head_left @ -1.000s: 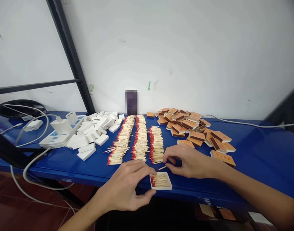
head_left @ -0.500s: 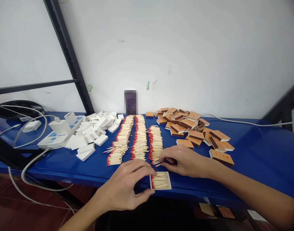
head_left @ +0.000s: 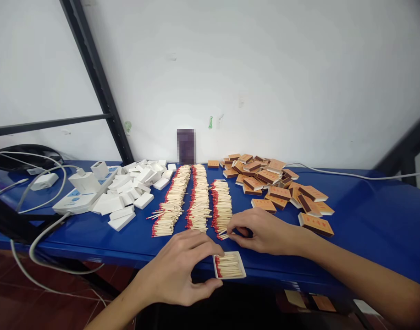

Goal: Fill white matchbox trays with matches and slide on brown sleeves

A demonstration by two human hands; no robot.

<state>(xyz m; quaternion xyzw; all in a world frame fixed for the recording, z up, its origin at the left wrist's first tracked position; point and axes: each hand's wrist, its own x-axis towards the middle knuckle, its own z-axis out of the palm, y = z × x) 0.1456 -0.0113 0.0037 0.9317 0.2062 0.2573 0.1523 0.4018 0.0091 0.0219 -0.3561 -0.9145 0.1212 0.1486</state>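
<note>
My left hand (head_left: 177,270) grips a white matchbox tray (head_left: 229,266) by its left side at the near edge of the blue table (head_left: 364,220). The tray is partly filled with red-tipped matches. My right hand (head_left: 261,231) reaches to the near end of the right-hand row of matches (head_left: 222,206) and pinches a match or two there with thumb and forefinger. Two more rows of matches (head_left: 187,199) lie to the left of that row.
A heap of white inner trays (head_left: 132,192) lies at the left. Orange matchbox sleeves (head_left: 275,183) are scattered at the right. A white power strip (head_left: 77,197) with chargers and cables sits far left. A black metal frame (head_left: 93,73) leans against the white wall.
My right hand moved a short way left from beside the tray to the end of the right-hand match row. The loose match near the tray is now in its pinch.
</note>
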